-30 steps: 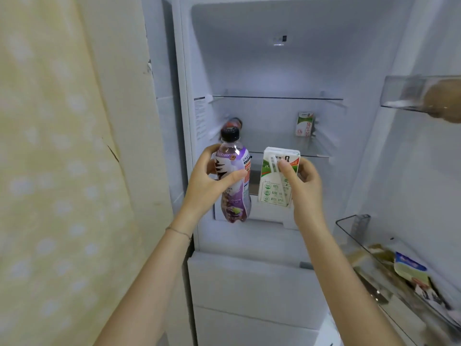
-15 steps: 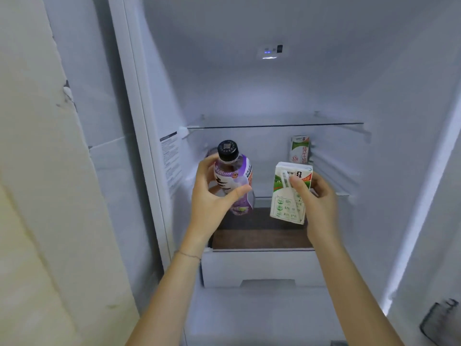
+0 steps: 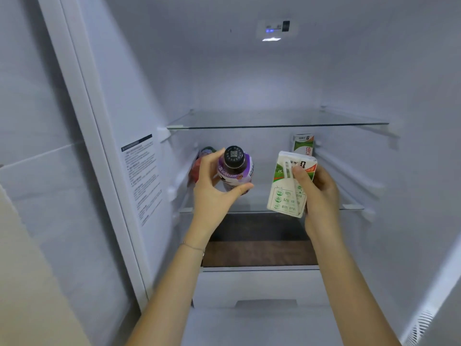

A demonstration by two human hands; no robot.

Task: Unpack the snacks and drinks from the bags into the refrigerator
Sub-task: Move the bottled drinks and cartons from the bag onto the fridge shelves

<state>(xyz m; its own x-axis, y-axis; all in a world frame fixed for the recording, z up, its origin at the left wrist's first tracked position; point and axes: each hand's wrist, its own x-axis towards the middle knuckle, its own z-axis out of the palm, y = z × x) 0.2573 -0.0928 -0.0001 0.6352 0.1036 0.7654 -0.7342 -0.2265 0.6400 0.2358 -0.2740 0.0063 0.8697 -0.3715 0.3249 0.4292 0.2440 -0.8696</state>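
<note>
Inside the refrigerator (image 3: 249, 83), left hand (image 3: 212, 193) clamps a purple-labelled bottle (image 3: 234, 171), right hand (image 3: 321, 193) grips a milk carton (image 3: 287, 186); both held above the middle glass shelf's (image 3: 349, 208) front edge. Another bottle (image 3: 203, 158) crowds the left wall, another carton (image 3: 303, 144) stands at back right. Centre of shelf open.

the refrigerator interior is lit coolly and evenly by a ceiling lamp (image 3: 271, 39); soft shadows are cast. straight edges are bowed near the borders, and slight blur is seen.
</note>
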